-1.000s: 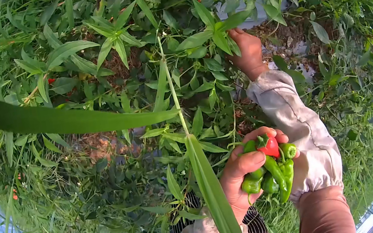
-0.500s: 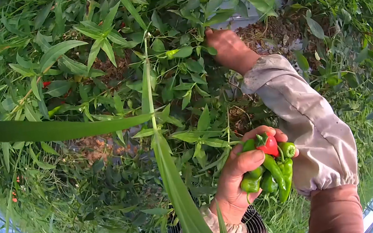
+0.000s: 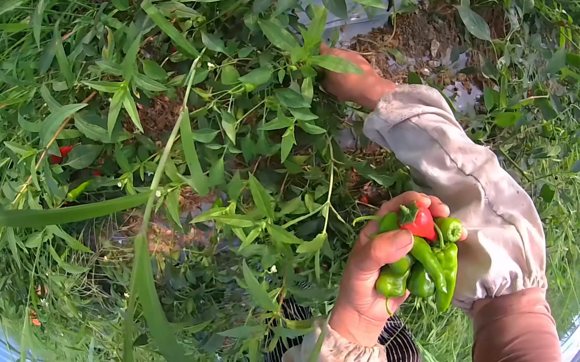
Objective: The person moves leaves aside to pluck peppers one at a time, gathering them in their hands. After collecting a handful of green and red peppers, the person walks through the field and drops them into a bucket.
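My left hand (image 3: 367,275) is low in the view, its fingers wrapped round a bunch of peppers. Several are green peppers (image 3: 421,274), and one red pepper (image 3: 418,224) sits on top near the fingertips. Farther out, my right hand (image 3: 353,78) reaches into the pepper plants (image 3: 285,105). Leaves cover its fingers, so what they touch is hidden. The right forearm, in a pale grey sleeve cover (image 3: 455,161), passes just behind the held peppers.
Long grass blades (image 3: 159,318) cross the left side in front of the plants. Pale plastic sheeting (image 3: 368,7) and dry brown soil (image 3: 428,43) show beyond my right hand. Red spots (image 3: 61,153) show among leaves at left. Dark striped cloth (image 3: 400,354) lies below my left wrist.
My right hand has sunk a little deeper among the leaves, and stems there have shifted. The long grass blade has swung left. My left hand keeps its hold on the peppers.
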### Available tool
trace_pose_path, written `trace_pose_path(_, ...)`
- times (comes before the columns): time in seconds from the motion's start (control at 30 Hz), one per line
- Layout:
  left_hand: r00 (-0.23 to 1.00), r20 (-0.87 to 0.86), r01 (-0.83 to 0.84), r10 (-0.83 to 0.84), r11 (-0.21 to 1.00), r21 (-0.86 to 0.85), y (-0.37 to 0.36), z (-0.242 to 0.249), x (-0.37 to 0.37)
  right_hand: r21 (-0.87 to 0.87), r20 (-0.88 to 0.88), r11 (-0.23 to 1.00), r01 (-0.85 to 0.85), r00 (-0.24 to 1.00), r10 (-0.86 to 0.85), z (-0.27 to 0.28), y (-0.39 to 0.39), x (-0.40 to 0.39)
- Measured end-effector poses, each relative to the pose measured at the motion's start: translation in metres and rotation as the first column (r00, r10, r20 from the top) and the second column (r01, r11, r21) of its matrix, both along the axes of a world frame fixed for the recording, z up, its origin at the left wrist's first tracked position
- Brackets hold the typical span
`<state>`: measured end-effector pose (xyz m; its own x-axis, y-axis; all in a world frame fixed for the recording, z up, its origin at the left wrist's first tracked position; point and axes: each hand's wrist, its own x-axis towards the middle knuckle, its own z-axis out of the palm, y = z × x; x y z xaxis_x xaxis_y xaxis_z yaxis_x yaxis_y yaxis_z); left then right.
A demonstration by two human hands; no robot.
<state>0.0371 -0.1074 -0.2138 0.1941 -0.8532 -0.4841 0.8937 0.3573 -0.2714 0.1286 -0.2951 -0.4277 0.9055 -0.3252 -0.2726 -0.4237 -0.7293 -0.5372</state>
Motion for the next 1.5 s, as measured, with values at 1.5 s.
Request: trace_pose_path(1.5,0.999,0.007,-0.041,0.041,0.999,-0.032,0.000,0.007,0.024,-0.006,0.031,0.713,0.701,0.713,-0.700,-0.033,-0.158,-0.037)
